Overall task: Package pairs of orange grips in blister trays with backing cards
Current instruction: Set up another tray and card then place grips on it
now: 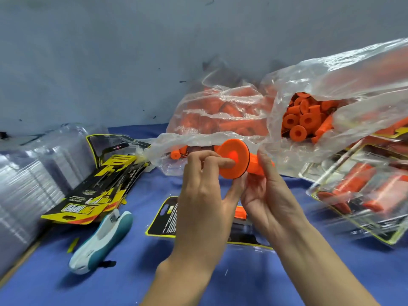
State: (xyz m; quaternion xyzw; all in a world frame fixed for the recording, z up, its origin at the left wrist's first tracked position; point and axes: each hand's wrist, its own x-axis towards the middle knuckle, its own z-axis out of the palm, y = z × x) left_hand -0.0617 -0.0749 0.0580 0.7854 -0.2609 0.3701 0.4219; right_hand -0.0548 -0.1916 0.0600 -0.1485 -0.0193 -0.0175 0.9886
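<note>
My right hand (268,191) grips the body of an orange grip (235,159) and holds it up with its round flange facing me. My left hand (203,186) pinches that flange, with one finger poked into the centre hole and the thumb under the rim. Beneath my hands a black and yellow backing card (164,217) lies on the blue cloth, with another orange grip (240,213) partly hidden behind my hands. A clear plastic bag (331,89) full of orange grips lies open behind.
A stack of clear blister trays (24,177) stands at the left, with a pile of backing cards (99,186) leaning against it. A white and teal stapler (103,239) lies in front. Finished blister packs (362,191) are piled at the right. A grey wall runs behind.
</note>
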